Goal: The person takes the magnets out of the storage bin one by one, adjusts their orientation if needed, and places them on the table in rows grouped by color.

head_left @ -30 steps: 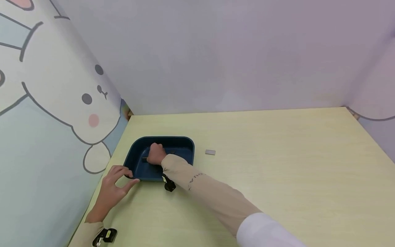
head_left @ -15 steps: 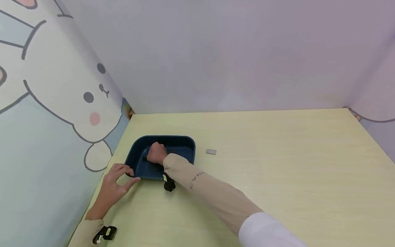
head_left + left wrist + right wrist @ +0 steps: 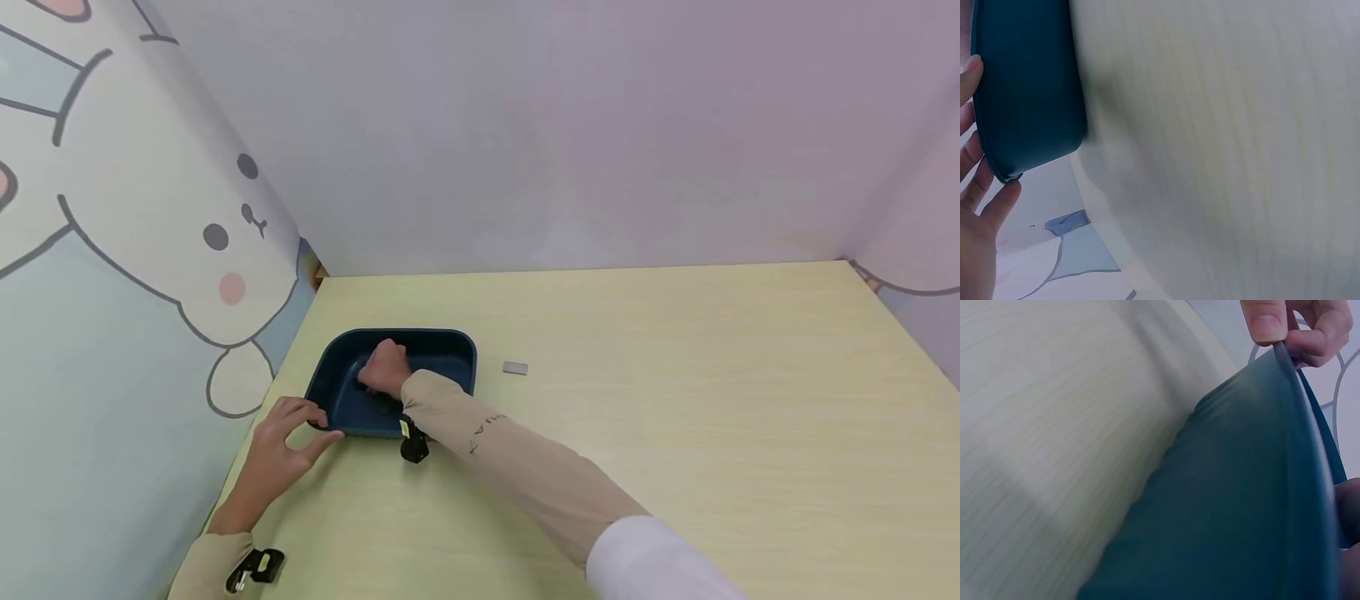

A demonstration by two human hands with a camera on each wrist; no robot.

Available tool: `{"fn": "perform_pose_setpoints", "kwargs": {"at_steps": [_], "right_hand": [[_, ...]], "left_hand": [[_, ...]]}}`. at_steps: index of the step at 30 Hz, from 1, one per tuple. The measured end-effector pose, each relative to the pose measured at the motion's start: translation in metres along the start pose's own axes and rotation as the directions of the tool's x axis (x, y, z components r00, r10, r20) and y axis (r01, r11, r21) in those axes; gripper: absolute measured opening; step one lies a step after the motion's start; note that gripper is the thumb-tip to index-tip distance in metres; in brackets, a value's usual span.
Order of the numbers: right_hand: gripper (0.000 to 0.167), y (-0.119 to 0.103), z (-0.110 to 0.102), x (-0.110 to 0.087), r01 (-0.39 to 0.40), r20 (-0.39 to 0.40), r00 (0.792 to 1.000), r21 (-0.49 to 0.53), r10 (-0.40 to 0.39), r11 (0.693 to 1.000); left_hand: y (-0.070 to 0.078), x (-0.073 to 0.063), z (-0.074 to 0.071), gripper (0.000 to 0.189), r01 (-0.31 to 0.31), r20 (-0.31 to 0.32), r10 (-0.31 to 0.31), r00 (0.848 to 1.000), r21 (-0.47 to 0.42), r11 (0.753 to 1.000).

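A dark blue rectangular tray (image 3: 442,429) with raised walls sits on the left part of the table. My left hand (image 3: 273,458) pinches its near left corner, thumb outside and fingers over the rim; the left wrist view shows this hand (image 3: 979,219) at the tray's edge (image 3: 1029,94). My right hand (image 3: 386,368) reaches down into the tray with bent fingers. Its fingertips, and whatever they may hold, are hidden in the head view. In the right wrist view the tray wall (image 3: 1222,475) covers most of that hand (image 3: 1350,509).
A small flat grey rectangular piece (image 3: 515,367) lies on the pale wooden table (image 3: 675,400), right of the tray. Behind the table stands a plain wall panel (image 3: 562,150); a panel with a cartoon rabbit (image 3: 165,183) borders its left side.
A small black thing beside my right hand's fingers showed earlier and is now mostly out of sight. The right hand has risen and turned slightly. My left hand keeps its hold on the tray.
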State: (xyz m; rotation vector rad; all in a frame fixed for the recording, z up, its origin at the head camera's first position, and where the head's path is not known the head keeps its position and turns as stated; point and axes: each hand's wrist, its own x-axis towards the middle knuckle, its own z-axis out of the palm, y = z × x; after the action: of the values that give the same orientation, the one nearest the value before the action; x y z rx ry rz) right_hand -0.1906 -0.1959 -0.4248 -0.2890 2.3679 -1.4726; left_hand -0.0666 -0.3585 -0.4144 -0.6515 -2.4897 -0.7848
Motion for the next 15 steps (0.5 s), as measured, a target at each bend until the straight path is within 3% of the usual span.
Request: {"fn": "perform_pose_setpoints", "kwargs": {"at_steps": [4, 8, 12, 15], "right_hand": [[0.027, -0.0004, -0.0027, -0.0002, -0.014, 0.014, 1.000, 0.032, 0.013, 0.999], [0.031, -0.0016, -0.0036, -0.0020, -0.021, 0.005, 1.000, 0.014, 0.021, 1.000], [0.026, -0.0024, -0.0014, -0.0017, 0.054, 0.026, 0.998, -0.102, -0.051, 0.993], [0.022, -0.0024, 0.0016, 0.0004, 0.142, 0.078, 0.989, -0.229, -0.127, 0.963]], "left_hand": [[-0.0009, -0.0011, 0.0001, 0.030, -0.006, -0.006, 0.006, 1.000, 0.002, 1.000], [-0.0010, -0.0018, 0.0001, 0.029, 0.013, 0.003, -0.013, 1.000, 0.012, 1.000], [-0.0003, -0.0020, -0.0006, 0.029, 0.037, 0.014, -0.037, 0.999, 0.021, 0.999], [0.0004, -0.0015, -0.0009, 0.029, 0.038, 0.018, -0.038, 0.999, 0.021, 0.999]]}}
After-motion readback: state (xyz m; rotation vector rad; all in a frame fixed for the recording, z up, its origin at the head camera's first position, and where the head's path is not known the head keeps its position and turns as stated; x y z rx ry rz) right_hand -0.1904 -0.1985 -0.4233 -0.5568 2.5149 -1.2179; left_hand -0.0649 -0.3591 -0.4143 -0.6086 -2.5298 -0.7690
